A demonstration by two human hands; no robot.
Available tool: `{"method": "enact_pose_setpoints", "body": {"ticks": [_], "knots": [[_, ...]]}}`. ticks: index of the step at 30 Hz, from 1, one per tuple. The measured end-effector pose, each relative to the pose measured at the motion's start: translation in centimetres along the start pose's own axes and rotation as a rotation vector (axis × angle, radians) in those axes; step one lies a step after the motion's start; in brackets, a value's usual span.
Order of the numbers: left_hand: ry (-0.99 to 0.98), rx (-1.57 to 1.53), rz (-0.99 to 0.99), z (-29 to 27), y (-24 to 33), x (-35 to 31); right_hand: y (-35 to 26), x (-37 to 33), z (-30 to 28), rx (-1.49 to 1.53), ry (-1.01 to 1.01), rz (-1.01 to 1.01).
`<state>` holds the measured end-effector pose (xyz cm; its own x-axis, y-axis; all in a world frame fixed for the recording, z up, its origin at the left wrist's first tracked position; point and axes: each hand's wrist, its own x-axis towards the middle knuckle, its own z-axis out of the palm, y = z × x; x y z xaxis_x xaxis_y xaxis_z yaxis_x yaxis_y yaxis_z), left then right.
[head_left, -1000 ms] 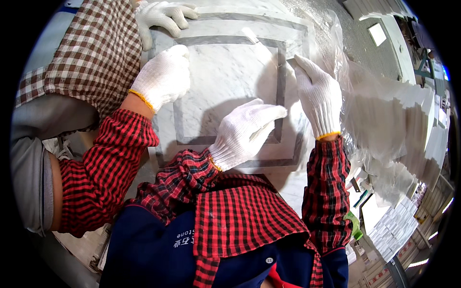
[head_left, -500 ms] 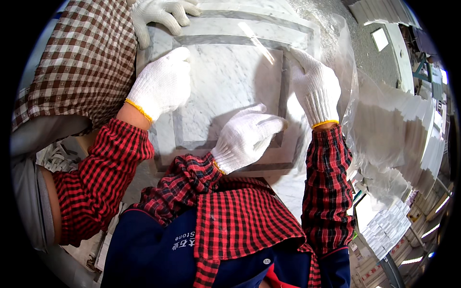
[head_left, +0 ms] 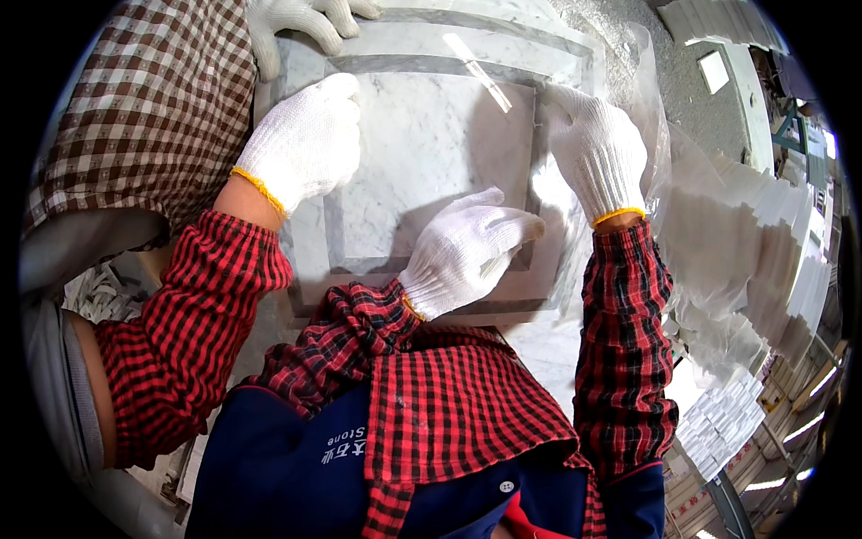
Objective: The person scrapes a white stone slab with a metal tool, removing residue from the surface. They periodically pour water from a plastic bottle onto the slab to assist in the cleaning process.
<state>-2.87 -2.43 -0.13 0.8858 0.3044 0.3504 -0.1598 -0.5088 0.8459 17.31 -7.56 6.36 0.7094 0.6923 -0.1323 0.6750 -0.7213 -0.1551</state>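
A marble slab (head_left: 422,126) lies before me, pale and grey-veined, framed by darker grey bands. Over its near right part is my left hand (head_left: 471,251), in a white knitted glove, fingers stretched out and apart, holding nothing visible. At the slab's right border, my gloved right hand (head_left: 593,148) has its fingertips pressed together by a dark band; whatever they hold cannot be made out. A narrow whitish strip (head_left: 478,74) shows over the slab's far part. At the left border a co-worker's gloved hand (head_left: 301,139) is curled, its fingertips hidden.
Another gloved hand (head_left: 310,27) rests on the far left corner, near a brown checked garment (head_left: 153,117). Clear plastic sheeting (head_left: 651,108) hangs along the right side. Beyond it stand stacked pale slabs (head_left: 754,242) and a pile of small whitish pieces (head_left: 723,422).
My right hand has shifted slightly right in the picture, still pinched at the border. The co-worker's curled hand appears slightly farther up. My left hand keeps nearly the same pose.
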Motion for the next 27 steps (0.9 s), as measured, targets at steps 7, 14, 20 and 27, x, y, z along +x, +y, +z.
{"method": "enact_pose_setpoints", "body": {"ticks": [7,14,20,27], "knots": [[0.049,-0.009,0.037,0.3,0.0,0.2,-0.1,-2.3,-0.4,0.014,-0.087,0.024],[0.043,-0.018,0.019,0.0,0.4,0.0,0.6,-5.4,-1.1,0.249,0.018,0.019],[0.038,0.022,0.033,0.3,0.1,-0.2,0.2,-2.4,-0.9,0.154,0.013,0.116],[0.035,0.016,0.02,0.2,0.3,0.1,1.2,-1.1,0.9,0.114,0.143,-0.014]]}}
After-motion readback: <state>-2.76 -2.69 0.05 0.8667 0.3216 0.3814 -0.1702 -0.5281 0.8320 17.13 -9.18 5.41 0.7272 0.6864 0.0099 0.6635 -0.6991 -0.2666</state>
